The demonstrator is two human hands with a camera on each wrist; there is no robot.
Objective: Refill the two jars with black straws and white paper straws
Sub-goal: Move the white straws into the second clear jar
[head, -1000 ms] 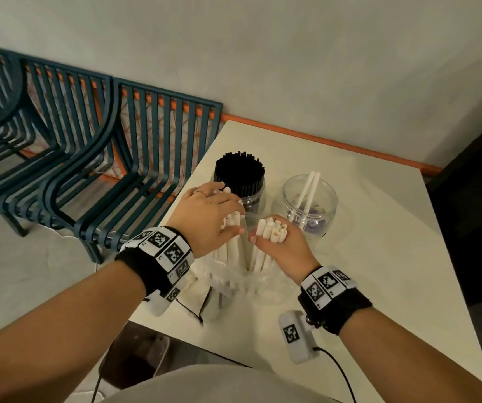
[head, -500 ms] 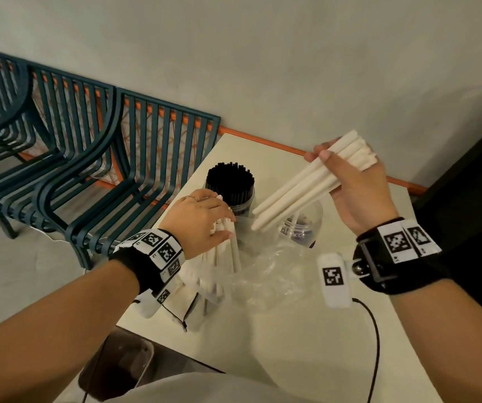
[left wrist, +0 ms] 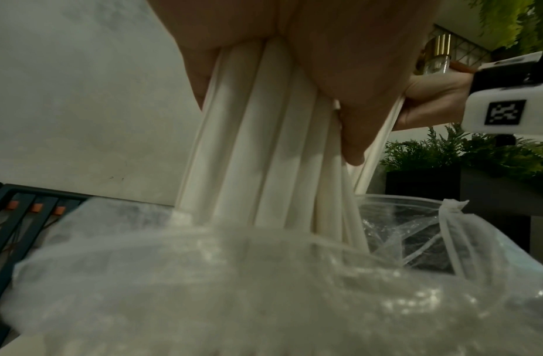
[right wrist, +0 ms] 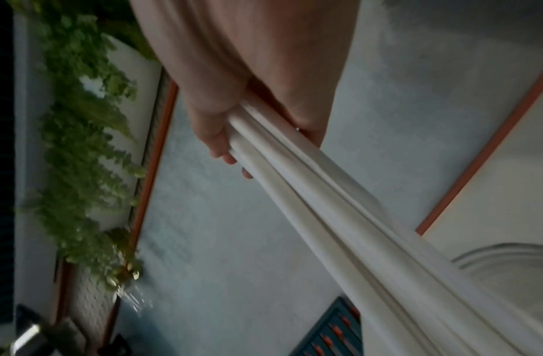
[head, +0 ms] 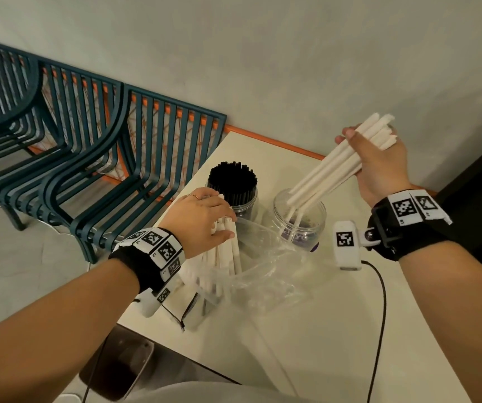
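While the white table (head: 335, 330) bears both jars, a bundle of white paper straws (head: 347, 161) is gripped by the right hand (head: 379, 167), its lower ends dipped into the clear jar (head: 299, 225); bagged straws (head: 228, 248) are clasped by the left hand (head: 202, 219) beside the black-straw jar (head: 234, 187).

White paper straws (head: 347, 164); black straws (head: 232, 181) in one clear jar (head: 247, 206). Second clear jar (head: 299, 219) (purple label). Table (head: 335, 330) off-white. Chairs (head: 112, 146) dark teal, slatted. Wristbands (head: 402, 225) black, bearing black-and-white square-code tags.
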